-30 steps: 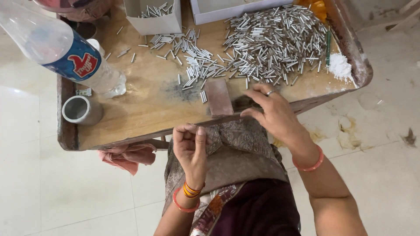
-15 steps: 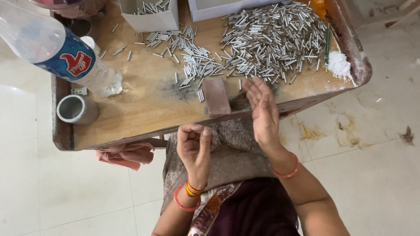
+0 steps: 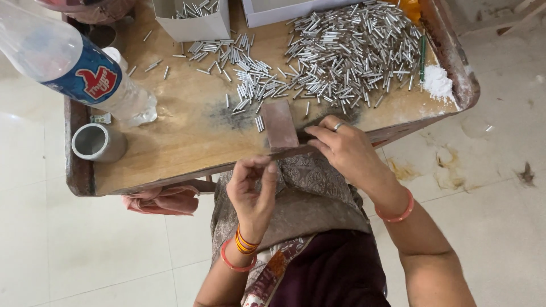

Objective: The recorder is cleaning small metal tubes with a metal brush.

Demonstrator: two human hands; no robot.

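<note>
A flat brown plate lies at the near edge of the wooden surface, at 6 o'clock from the large heap of small metal tubes. A few tubes rest against its left side.

The right hand lies palm down on the surface edge just at 3 o'clock of the plate, fingers extended and loosely together, fingertips touching its lower right corner; it grips nothing visible. The left hand is raised above the lap at 6 o'clock of the plate, wrist bent, fingers curled with thumb and forefinger closing; whether a tube sits between them cannot be told.

Judgement: the step in hand appears to be sorting or gathering tubes at the plate. The next move calls for a fine pinch and a steady plate.

Further out: a grey cup at 9 o'clock, a clear bottle at 10 o'clock, a white carton with tubes at 11 o'clock, white powder at 2 o'clock.
</note>
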